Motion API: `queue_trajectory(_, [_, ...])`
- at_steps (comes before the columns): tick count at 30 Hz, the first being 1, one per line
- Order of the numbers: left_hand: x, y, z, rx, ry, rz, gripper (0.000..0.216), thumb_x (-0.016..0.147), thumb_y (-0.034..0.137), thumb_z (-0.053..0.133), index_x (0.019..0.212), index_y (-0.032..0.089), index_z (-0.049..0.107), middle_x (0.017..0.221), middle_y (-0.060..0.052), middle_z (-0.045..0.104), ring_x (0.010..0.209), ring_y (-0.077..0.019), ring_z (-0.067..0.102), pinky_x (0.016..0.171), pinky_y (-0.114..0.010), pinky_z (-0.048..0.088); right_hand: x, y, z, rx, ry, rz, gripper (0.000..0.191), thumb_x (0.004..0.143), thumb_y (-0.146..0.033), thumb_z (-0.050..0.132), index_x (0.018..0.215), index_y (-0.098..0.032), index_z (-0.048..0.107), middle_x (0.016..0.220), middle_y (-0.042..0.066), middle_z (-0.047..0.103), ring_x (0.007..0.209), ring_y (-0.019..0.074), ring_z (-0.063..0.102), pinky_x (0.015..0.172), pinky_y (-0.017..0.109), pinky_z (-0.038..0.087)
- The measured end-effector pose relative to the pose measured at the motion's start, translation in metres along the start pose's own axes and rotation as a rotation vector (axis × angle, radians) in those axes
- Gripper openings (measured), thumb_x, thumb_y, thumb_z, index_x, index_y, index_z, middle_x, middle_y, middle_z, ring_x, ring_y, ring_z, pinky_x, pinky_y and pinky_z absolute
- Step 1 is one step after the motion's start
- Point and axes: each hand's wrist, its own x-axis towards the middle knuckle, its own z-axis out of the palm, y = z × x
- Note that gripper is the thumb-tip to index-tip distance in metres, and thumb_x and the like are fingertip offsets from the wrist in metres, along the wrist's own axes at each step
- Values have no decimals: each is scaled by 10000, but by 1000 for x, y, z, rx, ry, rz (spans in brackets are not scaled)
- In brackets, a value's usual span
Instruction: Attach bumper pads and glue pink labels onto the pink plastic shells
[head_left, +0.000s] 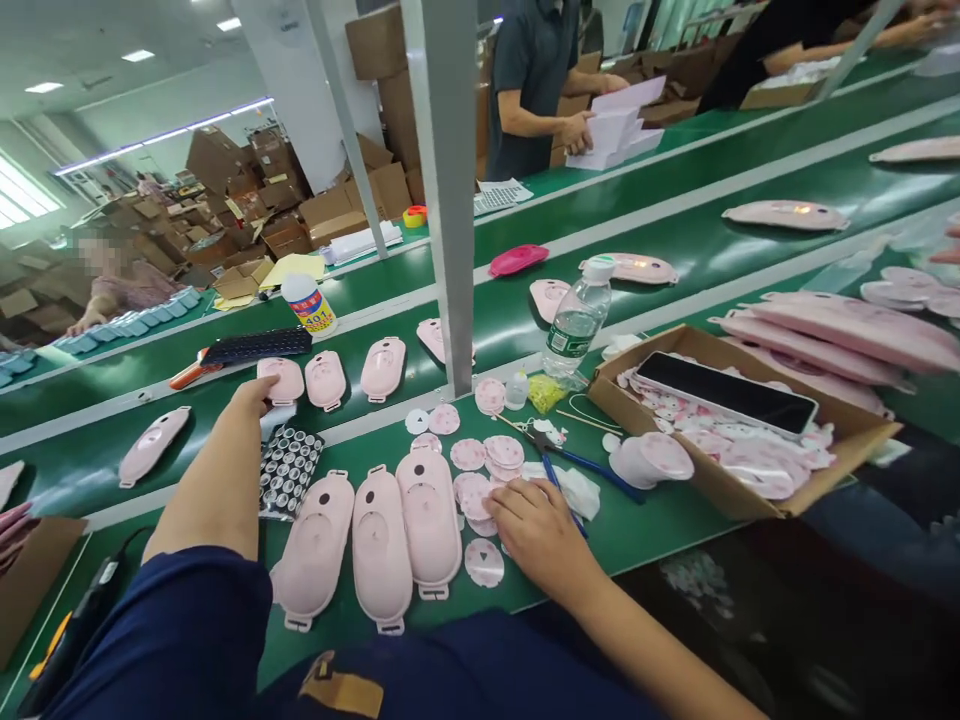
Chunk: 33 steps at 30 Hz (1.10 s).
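Observation:
My left hand [253, 397] reaches out to the green conveyor belt [90, 460] and its fingers close on the near end of a pink oval shell [283, 379]. Two more pink shells [325, 379] lie in a row to its right. My right hand [537, 532] rests on the near bench, fingers curled down over a pile of round pink discs [480, 470]; what it grips is hidden. Three pink shells [379, 545] lie side by side between my arms. A tray of small dark round parts [289, 470] sits by my left forearm.
A cardboard box [720, 480] of pink printed pieces with a black phone [731, 392] on top stands at the right. A water bottle [576, 322], a glue bottle [309, 303], a keyboard [255, 346], a metal post [448, 190] and blue-handled scissors [577, 462] are nearby. Other people work at the far benches.

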Motion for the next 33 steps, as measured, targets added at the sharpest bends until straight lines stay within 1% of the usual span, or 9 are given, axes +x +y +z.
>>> queue_trajectory(5, [-29,11,-41,-509,64,42,319,944,273,605,1243,164,590,1222,-99,668,1028,-198,681,845,-343,592,2,-7,6,75,-10,-183,221,771,-62,604,899,-205,713,1050,35,770,1057,209,665,1031,365,431])
queue_trajectory(8, [-80,-5,-70,-704,42,142,434,827,247,697,1247,199,601,1257,-86,684,1130,-227,664,924,-340,572,4,-9,6,112,-58,-243,278,764,-55,588,947,-213,726,956,25,772,912,198,691,929,346,504])
queue_trajectory(11, [-148,-36,-81,-847,-51,218,695,597,328,882,1230,200,626,1232,-119,703,1194,-319,628,998,-433,538,7,-8,4,131,-83,-249,272,804,-63,585,940,-233,748,878,22,763,836,201,692,880,356,532])
queue_trajectory(15, [-225,-71,-64,-935,-89,99,790,536,406,921,1249,229,630,1216,-116,710,1249,-360,589,1028,-480,513,10,-2,3,142,-188,-234,296,838,-66,563,894,-262,778,924,16,786,879,208,726,923,386,539])
queue_trajectory(18, [-257,-85,-40,-999,-163,-8,798,545,401,921,1266,235,620,1222,-110,710,1276,-351,577,1070,-474,483,23,1,-8,133,-347,-238,328,855,-80,548,882,-292,797,960,11,802,892,214,748,849,369,566])
queue_trajectory(20, [-269,-89,-24,-1024,-219,-36,788,544,390,926,1254,228,625,1247,-108,700,1295,-340,563,1091,-452,465,40,-2,-25,147,-363,-241,315,879,-105,539,862,-283,798,907,21,805,808,214,753,751,355,577])
queue_trajectory(25, [-294,-88,6,-1046,-424,-90,750,559,358,929,1226,214,620,1253,-107,692,1254,-332,591,1086,-448,466,88,-48,-73,353,172,-269,246,942,-151,559,1063,-248,749,1079,59,773,986,202,699,885,378,544])
queue_trajectory(27, [-303,-86,11,-1078,-525,-111,750,569,338,929,1234,214,608,1250,-110,696,1227,-328,611,1083,-456,469,98,-70,-80,309,303,-348,230,923,-131,600,1072,-240,737,1058,49,771,994,204,663,946,393,496])
queue_trajectory(33, [-318,-87,8,-1168,-563,-157,745,603,329,916,1251,222,564,1263,-125,697,1204,-327,636,1047,-467,509,89,-96,-70,171,100,-458,304,922,-310,606,1194,-210,696,1238,39,732,1215,264,567,1193,487,228])
